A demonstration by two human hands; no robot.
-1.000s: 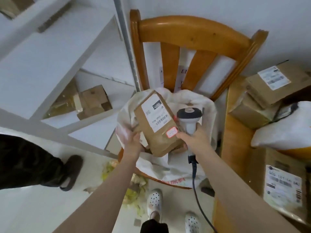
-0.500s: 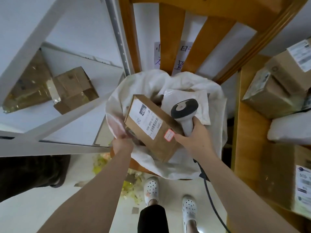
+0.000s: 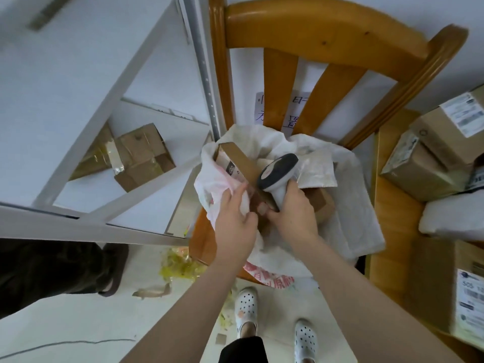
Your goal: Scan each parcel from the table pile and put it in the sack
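Shoes [image 3: 246, 307], 2, white and perforated, nearest us on the pale floor [image 3: 78, 323]; yellow scraps [image 3: 180, 265] just beyond.

Hands, 2, close together at the near rim of the sack [image 3: 348, 210].
- Left hand [image 3: 235, 213]: fingers curled into the sack's white cloth, holding the mouth open beside the box.
- Right hand [image 3: 293, 208]: clamped round the handle of the scanner [image 3: 277, 174], whose head points up and left. Its thumb side lies against the parcel's near end; we cannot tell whether it pinches it.

Parcel [image 3: 235, 158], 1, brown carton with a white label.
- It sits between the 2 hands and just ahead of them, tilted, with the far end inside the sack's mouth and the near end at the fingers.
- Its long axis runs away from us and leftward, roughly in line with the left forearm.
- We judge the drop to be the step in hand. The left hand is nearer the carton's flank, so the coming move turns on sliding it along that axis, forward and down, with the rim held wide.

Sack, on the seat of a wooden chair [image 3: 327, 35]; a pale packet [image 3: 317, 169] lies within.

Table [image 3: 392, 231], right: pile [image 3: 432, 158] of cartons and 1 white bag, awaiting scan.

Shelf [image 3: 91, 226], far left: 1 taped carton [image 3: 141, 155].
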